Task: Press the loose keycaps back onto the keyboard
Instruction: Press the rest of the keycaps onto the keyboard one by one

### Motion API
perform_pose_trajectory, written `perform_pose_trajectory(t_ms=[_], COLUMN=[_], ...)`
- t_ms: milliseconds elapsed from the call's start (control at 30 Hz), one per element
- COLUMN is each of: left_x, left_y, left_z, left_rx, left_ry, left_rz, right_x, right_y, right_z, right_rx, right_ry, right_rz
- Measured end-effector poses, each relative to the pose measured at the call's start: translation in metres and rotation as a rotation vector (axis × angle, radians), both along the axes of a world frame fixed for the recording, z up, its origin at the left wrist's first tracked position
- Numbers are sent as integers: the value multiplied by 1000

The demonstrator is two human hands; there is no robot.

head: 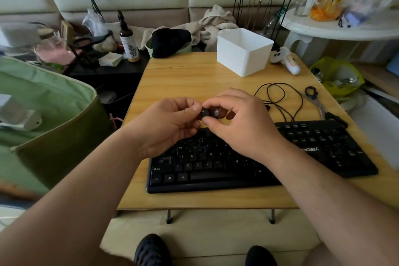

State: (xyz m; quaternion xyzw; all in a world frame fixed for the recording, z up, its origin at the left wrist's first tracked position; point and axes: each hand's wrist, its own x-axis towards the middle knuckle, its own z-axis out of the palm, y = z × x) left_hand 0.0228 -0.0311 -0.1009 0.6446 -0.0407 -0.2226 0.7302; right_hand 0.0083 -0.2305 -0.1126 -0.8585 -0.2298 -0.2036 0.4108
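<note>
A black keyboard point(237, 164) lies on the small wooden table point(183, 75), close to its front edge. Both hands hover over the keyboard's upper left part. My right hand point(241, 123) pinches a black keycap point(205, 114) marked R between thumb and forefinger, and a second small keycap point(216, 112) shows under its curled fingers. My left hand point(170, 123) has its fingers curled and its thumb touches the R keycap from the left. The hands hide the top key rows beneath them.
A white plastic box point(244, 52) stands at the back of the table. A black cable point(278, 97) loops beside scissors point(317, 101) at the right. A white game controller point(285, 59) lies by the box. A green bin point(49, 114) stands left of the table.
</note>
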Motion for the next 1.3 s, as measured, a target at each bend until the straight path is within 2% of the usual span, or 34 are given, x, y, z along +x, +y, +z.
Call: perform_pose_trajectory(t_ms=[167, 333, 567, 667, 733, 967, 1300], left_x=[-5, -7, -18, -17, -18, -18, -24], left_y=[1, 12, 25, 37, 41, 43, 20], left_z=[4, 8, 2, -3, -3, -7, -9], left_rx=[135, 365, 556, 802, 891, 1009, 1030], left_ry=[-140, -269, -325, -428, -450, -483, -596], left_rz=[52, 97, 49, 88, 103, 17, -63], right_x=[-1, -4, -7, -2, 1, 1, 0], right_y=[4, 15, 18, 10, 5, 9, 17], right_z=[5, 8, 14, 13, 11, 9, 7], right_rx=[-16, -75, -202, -266, -298, -369, -430], right_ry=[-13, 64, 308, 447, 542, 611, 631], right_rz=[-57, -52, -36, -16, 8, 59, 86])
